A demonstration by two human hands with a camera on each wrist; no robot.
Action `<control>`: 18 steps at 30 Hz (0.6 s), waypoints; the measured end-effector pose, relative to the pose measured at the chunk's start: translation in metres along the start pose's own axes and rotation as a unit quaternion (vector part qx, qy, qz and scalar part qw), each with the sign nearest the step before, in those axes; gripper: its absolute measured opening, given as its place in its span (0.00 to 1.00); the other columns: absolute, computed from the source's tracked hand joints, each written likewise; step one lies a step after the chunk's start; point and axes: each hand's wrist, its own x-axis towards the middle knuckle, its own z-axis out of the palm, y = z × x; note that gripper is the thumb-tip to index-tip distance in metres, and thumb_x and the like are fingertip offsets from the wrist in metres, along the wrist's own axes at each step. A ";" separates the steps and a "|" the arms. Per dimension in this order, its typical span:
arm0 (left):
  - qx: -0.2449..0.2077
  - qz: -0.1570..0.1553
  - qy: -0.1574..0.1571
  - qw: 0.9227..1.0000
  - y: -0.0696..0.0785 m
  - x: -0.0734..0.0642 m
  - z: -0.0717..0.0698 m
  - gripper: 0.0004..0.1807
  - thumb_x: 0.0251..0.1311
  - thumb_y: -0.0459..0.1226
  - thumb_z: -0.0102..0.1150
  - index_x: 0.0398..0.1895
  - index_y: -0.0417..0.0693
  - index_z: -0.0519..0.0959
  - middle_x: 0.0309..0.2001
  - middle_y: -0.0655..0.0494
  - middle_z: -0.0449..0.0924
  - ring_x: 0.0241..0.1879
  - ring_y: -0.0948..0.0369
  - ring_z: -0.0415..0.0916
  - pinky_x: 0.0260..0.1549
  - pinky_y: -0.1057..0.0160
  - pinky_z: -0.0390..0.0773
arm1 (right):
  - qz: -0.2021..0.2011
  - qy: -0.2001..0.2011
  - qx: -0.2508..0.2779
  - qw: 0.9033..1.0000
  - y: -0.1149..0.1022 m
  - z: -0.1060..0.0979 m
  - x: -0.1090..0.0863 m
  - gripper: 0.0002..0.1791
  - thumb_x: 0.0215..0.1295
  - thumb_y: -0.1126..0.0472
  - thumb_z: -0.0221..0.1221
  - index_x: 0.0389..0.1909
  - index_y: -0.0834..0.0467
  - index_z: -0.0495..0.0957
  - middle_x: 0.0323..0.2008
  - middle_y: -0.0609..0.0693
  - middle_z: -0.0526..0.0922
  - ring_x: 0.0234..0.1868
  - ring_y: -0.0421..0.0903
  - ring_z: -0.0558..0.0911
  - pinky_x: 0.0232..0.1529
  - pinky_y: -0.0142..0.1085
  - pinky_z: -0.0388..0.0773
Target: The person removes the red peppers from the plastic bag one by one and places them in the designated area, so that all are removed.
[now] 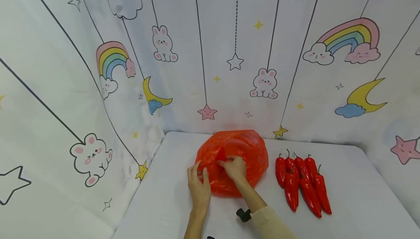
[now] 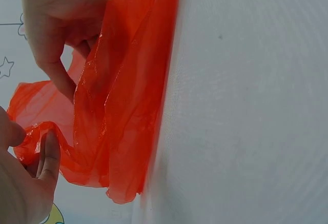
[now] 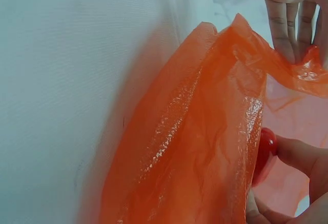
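An orange-red plastic bag (image 1: 252,155) lies on the white table with its mouth spread. My left hand (image 1: 199,191) is at the bag's near left side. Its thumb and fingers pinch the rim, as the left wrist view shows with the hand (image 2: 25,183) at lower left. Over the bag's mouth, my right hand (image 1: 236,168) pinches a red chili pepper; in the right wrist view the shiny pepper (image 3: 264,155) shows between thumb and fingers, partly behind the bag's wall. To the right lie several red chili peppers (image 1: 291,191) with dark stems, grouped together.
The white tabletop (image 1: 357,188) runs out to both sides. Behind it hangs a white cloth (image 1: 183,85) printed with rabbits, rainbows, moons and stars. A small black object (image 1: 244,215) sits beside the right wrist.
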 end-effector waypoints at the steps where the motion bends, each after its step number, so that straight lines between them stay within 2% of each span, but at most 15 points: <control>1: 0.001 -0.001 -0.001 1.000 0.000 0.000 0.000 0.18 0.74 0.33 0.60 0.64 0.43 0.77 0.52 0.50 0.75 0.44 0.60 0.78 0.43 0.70 0.83 | -0.002 -0.001 0.004 1.000 0.000 -0.001 -0.001 0.16 0.63 0.51 0.74 0.45 0.56 0.88 0.32 0.47 0.88 0.35 0.48 0.84 0.40 0.42 0.88; 8: -0.002 -0.021 -0.016 1.000 -0.001 0.000 0.001 0.19 0.75 0.35 0.60 0.66 0.46 0.76 0.53 0.53 0.74 0.46 0.61 0.77 0.44 0.70 0.83 | -0.016 0.001 0.027 1.000 0.004 -0.011 -0.007 0.21 0.62 0.52 0.74 0.51 0.59 0.87 0.32 0.48 0.90 0.34 0.46 0.88 0.39 0.40 0.88; 18: 0.008 -0.025 -0.015 1.000 0.003 0.000 0.000 0.19 0.74 0.34 0.60 0.65 0.45 0.76 0.53 0.52 0.74 0.45 0.61 0.77 0.43 0.70 0.83 | -0.008 0.018 0.048 0.999 0.004 -0.026 -0.014 0.24 0.61 0.51 0.75 0.53 0.61 0.86 0.32 0.50 0.89 0.33 0.46 0.87 0.39 0.40 0.88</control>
